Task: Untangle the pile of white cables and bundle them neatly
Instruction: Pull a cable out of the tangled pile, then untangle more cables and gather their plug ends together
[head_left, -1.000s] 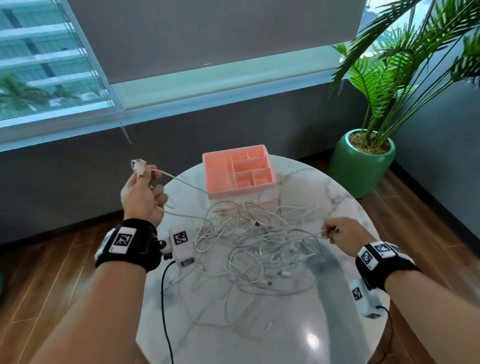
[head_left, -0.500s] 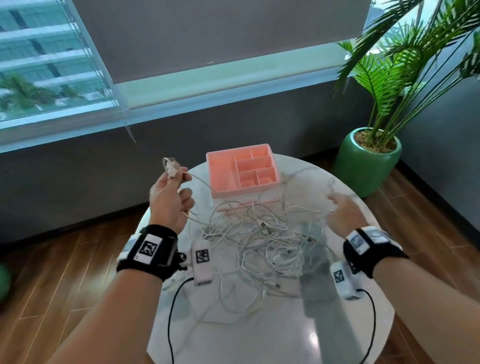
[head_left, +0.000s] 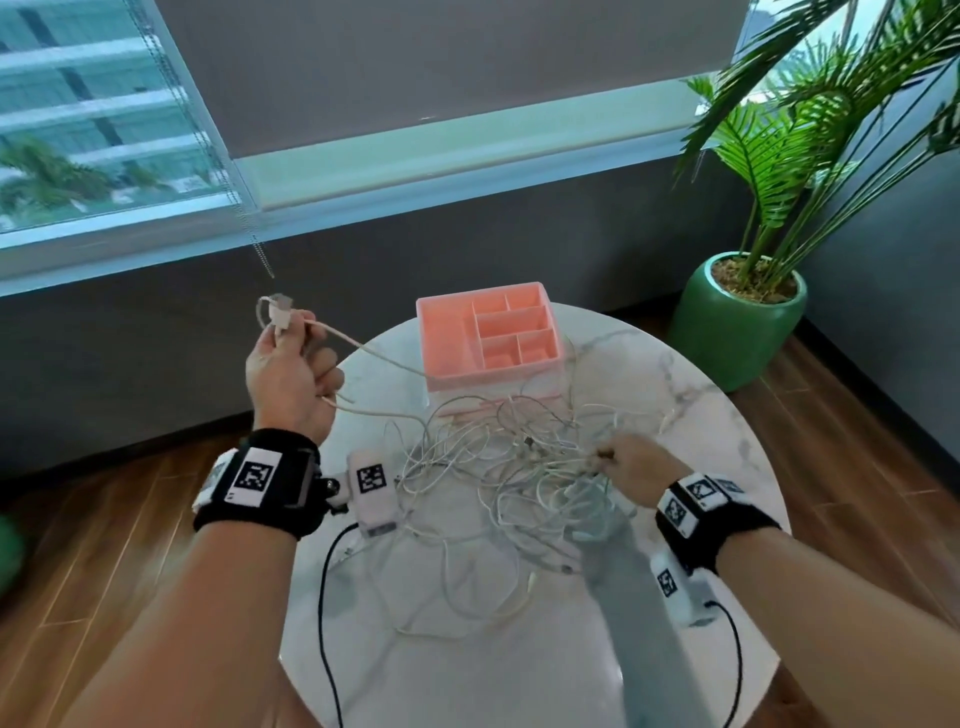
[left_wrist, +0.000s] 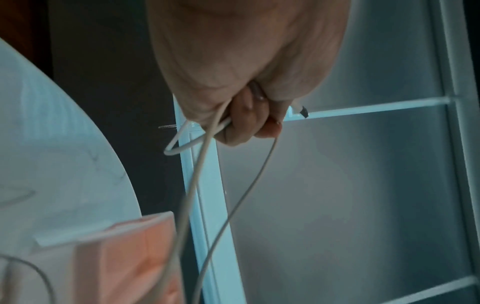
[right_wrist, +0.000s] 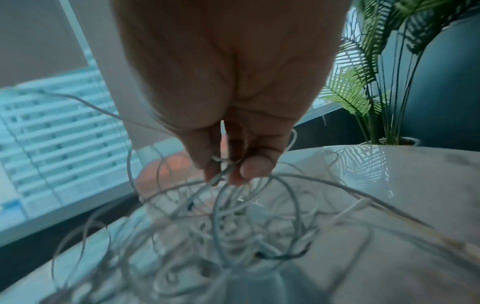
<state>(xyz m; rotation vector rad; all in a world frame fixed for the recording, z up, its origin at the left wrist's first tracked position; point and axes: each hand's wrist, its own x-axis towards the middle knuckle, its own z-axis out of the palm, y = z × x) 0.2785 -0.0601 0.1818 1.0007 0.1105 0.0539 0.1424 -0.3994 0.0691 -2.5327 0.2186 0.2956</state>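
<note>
A tangled pile of thin white cables (head_left: 509, 467) lies on the round marble table (head_left: 691, 410). My left hand (head_left: 291, 364) is raised at the table's left edge and grips one white cable (head_left: 363, 345) near its plug end, which pokes up above the fingers. That cable runs down to the pile past the pink tray. In the left wrist view the curled fingers (left_wrist: 244, 123) hold the cable (left_wrist: 197, 164). My right hand (head_left: 623, 467) is low at the pile's right side, and its fingertips (right_wrist: 249, 166) pinch strands of the pile (right_wrist: 233, 222).
A pink divided organiser tray (head_left: 488, 338) stands at the table's far side, touching the pile. A potted palm in a green pot (head_left: 737, 322) stands on the wooden floor to the right. A window and dark wall lie beyond the table.
My right hand came back down from the tray side and took hold of strands in the pile. The left hand kept its cable and shifted slightly toward the table.
</note>
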